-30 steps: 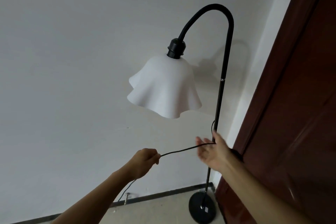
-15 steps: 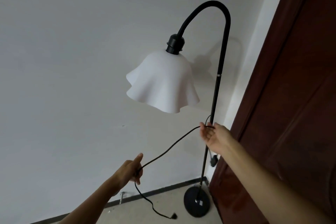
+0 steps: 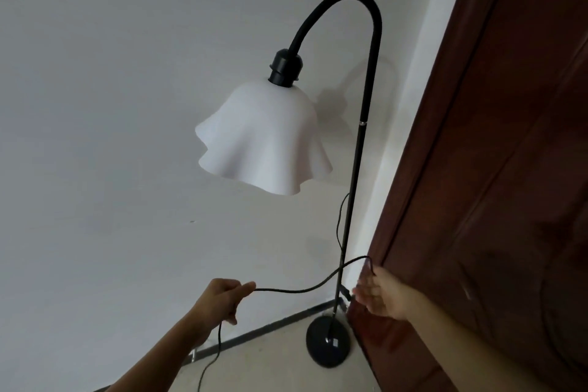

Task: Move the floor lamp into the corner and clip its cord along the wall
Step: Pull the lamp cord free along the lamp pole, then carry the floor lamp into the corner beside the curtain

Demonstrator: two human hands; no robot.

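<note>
The black floor lamp point(image 3: 359, 149) stands in the corner, its round base point(image 3: 327, 347) on the floor beside the brown door. Its wavy white shade point(image 3: 264, 140) hangs left of the pole. A thin black cord point(image 3: 302, 289) runs from the pole across to my left hand point(image 3: 222, 299), which pinches it, then drops to the floor. My right hand point(image 3: 380, 294) is beside the pole near the door edge, fingers spread, with the cord looped over its fingers.
A plain white wall point(image 3: 111, 105) fills the left. A dark baseboard point(image 3: 261, 329) runs along its foot. The dark brown wooden door point(image 3: 496, 200) fills the right, close to the lamp base. A small metal fitting point(image 3: 193, 356) sits at the baseboard.
My right hand has dropped lower and moved right toward the door edge. My left hand has risen, pulling the cord more level between the two hands. The lamp stays put.
</note>
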